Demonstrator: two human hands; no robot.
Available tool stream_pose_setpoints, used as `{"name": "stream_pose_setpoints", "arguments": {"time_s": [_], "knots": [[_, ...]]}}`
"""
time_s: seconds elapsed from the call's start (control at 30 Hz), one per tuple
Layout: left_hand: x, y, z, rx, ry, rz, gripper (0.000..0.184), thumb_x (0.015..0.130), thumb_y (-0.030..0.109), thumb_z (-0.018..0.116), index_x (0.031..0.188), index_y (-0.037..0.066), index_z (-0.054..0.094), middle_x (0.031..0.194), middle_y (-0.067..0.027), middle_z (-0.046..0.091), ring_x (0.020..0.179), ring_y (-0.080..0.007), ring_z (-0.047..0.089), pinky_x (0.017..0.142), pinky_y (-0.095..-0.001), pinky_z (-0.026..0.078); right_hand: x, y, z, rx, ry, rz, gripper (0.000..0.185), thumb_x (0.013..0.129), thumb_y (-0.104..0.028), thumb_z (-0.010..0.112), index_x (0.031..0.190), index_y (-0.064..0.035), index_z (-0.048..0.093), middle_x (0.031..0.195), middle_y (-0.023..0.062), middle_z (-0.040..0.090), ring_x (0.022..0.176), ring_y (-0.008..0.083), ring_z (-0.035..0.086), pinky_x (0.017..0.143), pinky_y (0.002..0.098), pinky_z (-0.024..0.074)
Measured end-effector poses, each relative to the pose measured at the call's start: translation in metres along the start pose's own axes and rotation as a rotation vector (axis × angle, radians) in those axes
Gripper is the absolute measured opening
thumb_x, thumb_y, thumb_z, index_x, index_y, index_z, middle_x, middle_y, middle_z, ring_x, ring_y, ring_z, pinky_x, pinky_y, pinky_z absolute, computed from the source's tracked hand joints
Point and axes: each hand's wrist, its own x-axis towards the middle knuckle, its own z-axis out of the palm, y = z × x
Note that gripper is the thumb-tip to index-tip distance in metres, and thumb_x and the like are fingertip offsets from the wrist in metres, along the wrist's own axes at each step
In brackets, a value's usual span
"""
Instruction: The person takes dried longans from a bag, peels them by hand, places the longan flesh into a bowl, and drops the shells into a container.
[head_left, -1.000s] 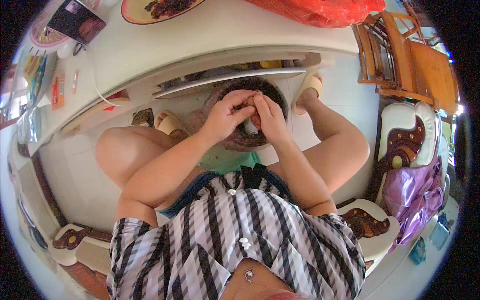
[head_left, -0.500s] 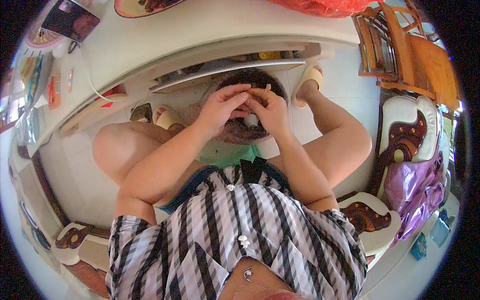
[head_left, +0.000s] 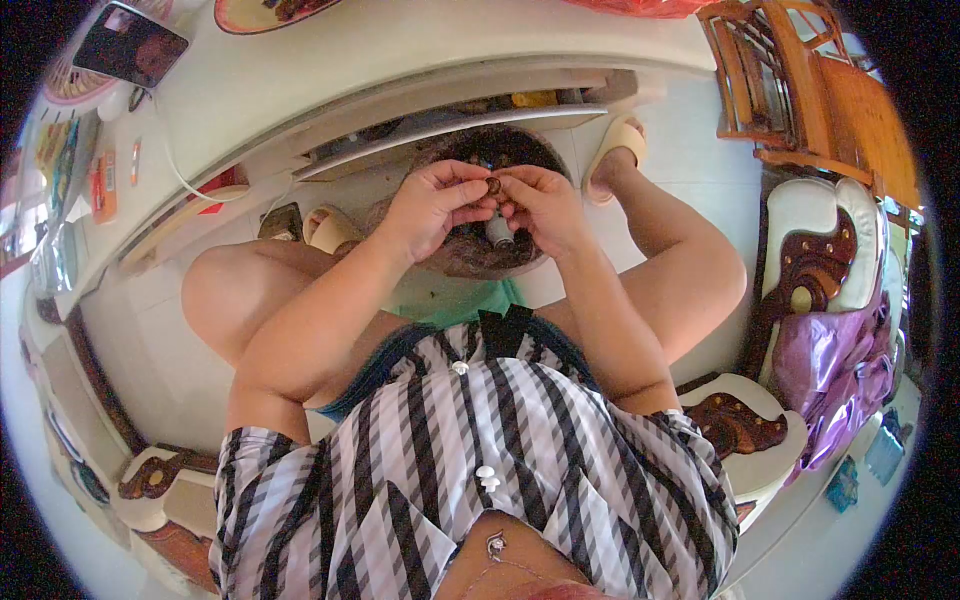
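Note:
My left hand (head_left: 440,207) and my right hand (head_left: 543,207) meet over a dark round bin (head_left: 478,262) between my knees. A small, dark brown, roundish thing (head_left: 493,186) is pinched between the fingertips of both hands; its kind is too small to make out. The remaining fingers of each hand are curled inward. Below the hands, a whitish, cylinder-like object (head_left: 500,232) shows inside the bin. Much of the bin's contents is dark or hidden by my hands.
A white table (head_left: 380,55) with an open drawer (head_left: 450,135) is ahead. On it are a phone (head_left: 130,45), a plate (head_left: 270,18) and a red bag (head_left: 640,5). Wooden chairs (head_left: 830,110) stand at right, near purple shiny fabric (head_left: 835,380).
My hands have tilted apart slightly, and the small brown thing now shows between the fingertips. A pale bit seen at my right fingers earlier is out of sight.

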Motion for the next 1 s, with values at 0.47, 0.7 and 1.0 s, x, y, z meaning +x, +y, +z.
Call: {"name": "stream_pose_setpoints", "arguments": {"time_s": [0.47, 0.7, 1.0], "knots": [[0.005, -0.006, -0.006, -0.027, -0.049, -0.042, 0.02, 0.08, 0.005, 0.057, 0.099, 0.0, 0.054, 0.092, -0.0086, 0.057, 0.083, -0.0185, 0.058, 0.074, -0.0297, 0.051, -0.015, -0.017, 0.015, -0.903, 0.136, -0.751, 0.022, 0.067, -0.012, 0.065, 0.087, -0.0027, 0.062, 0.08, 0.0111, 0.06, 0.074, 0.0237, 0.059, 0.066, 0.0299, 0.0464], [0.002, -0.003, -0.004, 0.082, -0.003, -0.135, 0.02, 0.08, 0.007, 0.058, 0.098, -0.001, 0.055, 0.091, -0.0094, 0.058, 0.079, -0.019, 0.059, 0.072, -0.0294, 0.051, -0.022, -0.019, 0.018, -1.005, 0.145, -0.686, 0.016, 0.069, -0.006, 0.063, 0.084, 0.0003, 0.061, 0.076, 0.0078, 0.061, 0.066, 0.0158, 0.059, 0.061, 0.0263, 0.0469], [0.005, -0.009, -0.003, 0.119, 0.009, -0.033, 0.023, 0.078, 0.01, 0.06, 0.098, 0.001, 0.055, 0.09, -0.0079, 0.059, 0.081, -0.018, 0.058, 0.075, -0.0295, 0.049, -0.009, -0.017, -0.001, -0.164, -0.007, -0.281, 0.022, 0.074, -0.002, 0.058, 0.096, -0.0002, 0.058, 0.08, 0.0048, 0.059, 0.07, 0.0111, 0.056, 0.061, 0.0238, 0.0492]]}}
